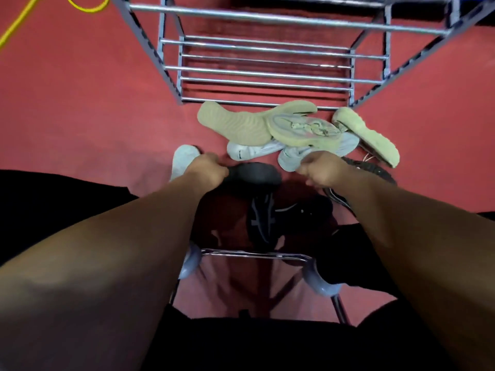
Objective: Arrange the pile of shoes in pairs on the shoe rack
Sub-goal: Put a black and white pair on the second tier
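Observation:
A pile of shoes lies on the red carpet in front of the metal shoe rack [267,73]. Pale green-soled sneakers [241,124] lie on top, one more [369,135] off to the right. White sneakers [251,151] sit under them, and another white one [182,159] lies left. My left hand [206,167] grips a black shoe [254,174] at its end. My right hand [321,167] is curled over the near edge of the pile, by a light grey sneaker [289,159]; what it holds is hidden. More black shoes [262,218] lie below, in shadow.
A chair's metal frame [254,254] stands between my legs, close below the shoes. A yellow cable [24,20] runs over the carpet at the far left. A dark patterned shoe [372,167] lies right of my right hand. Open carpet spreads on both sides of the rack.

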